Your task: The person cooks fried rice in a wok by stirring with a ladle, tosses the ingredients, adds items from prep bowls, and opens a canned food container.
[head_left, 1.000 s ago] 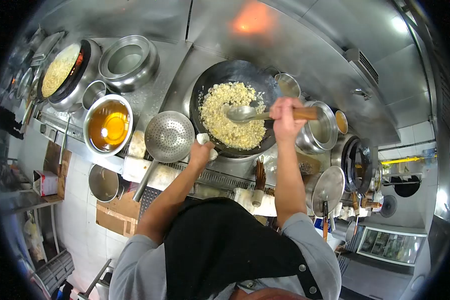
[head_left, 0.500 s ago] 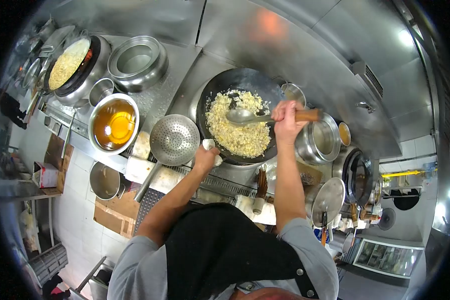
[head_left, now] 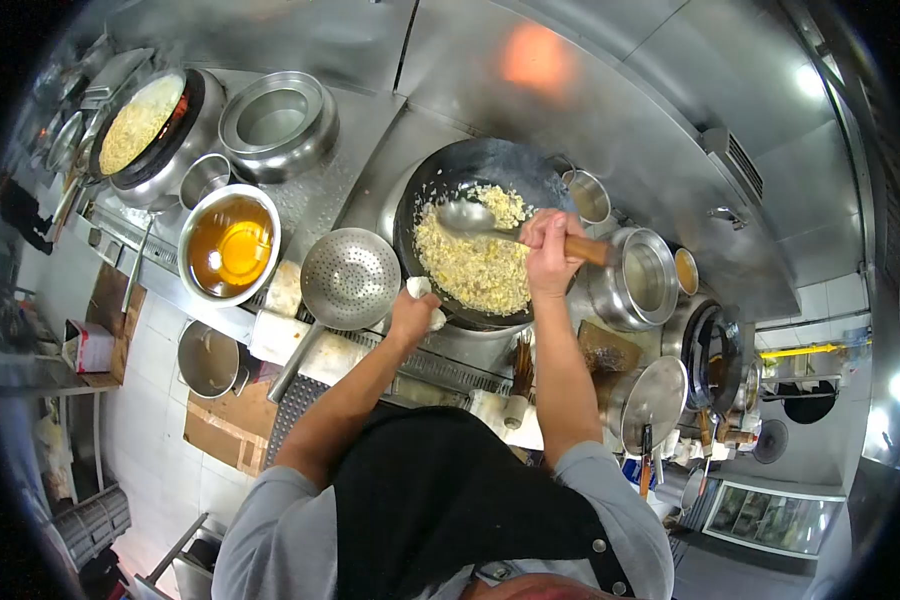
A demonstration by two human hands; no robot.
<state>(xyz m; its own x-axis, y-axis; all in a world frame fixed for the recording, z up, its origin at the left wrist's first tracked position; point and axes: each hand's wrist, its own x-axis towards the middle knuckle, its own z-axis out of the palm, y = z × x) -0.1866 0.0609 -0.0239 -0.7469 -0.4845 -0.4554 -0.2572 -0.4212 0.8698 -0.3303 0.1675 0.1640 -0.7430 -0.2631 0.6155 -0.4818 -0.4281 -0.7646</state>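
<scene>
A large black wok (head_left: 510, 160) holds yellow and white egg fried rice (head_left: 470, 260). My right hand (head_left: 550, 255) is closed round the wooden handle of a metal ladle (head_left: 467, 217). The ladle's bowl lies over the upper left part of the rice. At the wok's near left rim, my left hand (head_left: 410, 322) grips a folded white cloth (head_left: 419, 288). The wok's own handle, if there is one, is hidden under that cloth and hand. Close beside my left hand, a perforated strainer (head_left: 350, 278) rests with its long handle pointing toward me.
To the left stand a bowl of amber oil (head_left: 198, 255), a lidless metal pot (head_left: 235, 135) and a second wok of food (head_left: 130, 140). A bamboo brush (head_left: 521, 375) lies in front. On the right are a steel pot (head_left: 620, 290) and a round-lidded pot (head_left: 655, 400).
My right hand and the ladle have moved left and slightly away from me, the bowl sliding over the rice to the wok's upper left. My left hand stays in place.
</scene>
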